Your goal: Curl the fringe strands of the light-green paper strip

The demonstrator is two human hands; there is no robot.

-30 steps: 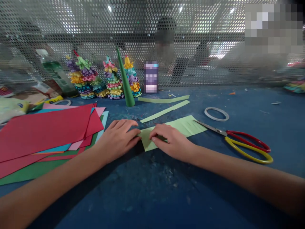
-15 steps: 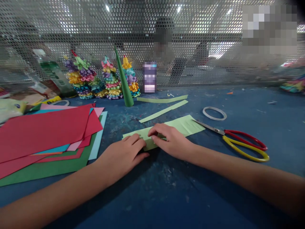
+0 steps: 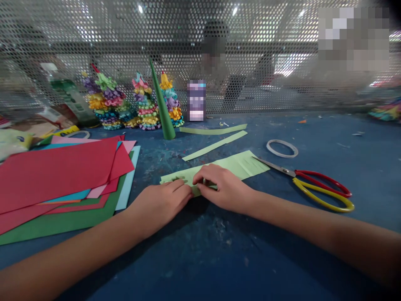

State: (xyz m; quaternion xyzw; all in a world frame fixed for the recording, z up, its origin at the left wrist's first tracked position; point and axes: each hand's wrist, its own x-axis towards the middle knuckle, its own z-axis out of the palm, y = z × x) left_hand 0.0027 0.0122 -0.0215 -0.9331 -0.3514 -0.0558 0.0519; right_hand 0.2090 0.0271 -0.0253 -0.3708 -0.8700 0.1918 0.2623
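Note:
A light green paper strip (image 3: 242, 164) with fine cuts at its right end lies slantwise on the blue table. My left hand (image 3: 167, 202) is closed on its near left edge, the thumb tucked beneath the fingers and mostly hidden. Beside it, my right hand (image 3: 222, 186) curls over the strip's middle, thumb and fingertips closing on the paper near the left fingers. Scissors (image 3: 286, 171) with one red and one yellow handle lie to the right, their tip touching the strip's right end. Two narrow green offcuts (image 3: 216, 145) rest just beyond the strip.
Stacked coloured paper (image 3: 59, 175) covers the left side. A green paper cone (image 3: 164, 110) stands behind, near several colourful paper-curl trees (image 3: 145, 104), a bottle (image 3: 73, 102) and a blurred phone (image 3: 196, 100). A tape roll (image 3: 282, 148) lies right. A perforated metal screen (image 3: 282, 58) bounds the back.
My left hand's thumb has drawn in under its fingers at the strip's near edge. My right hand has shifted very slightly left. The scissors and offcuts have stayed put.

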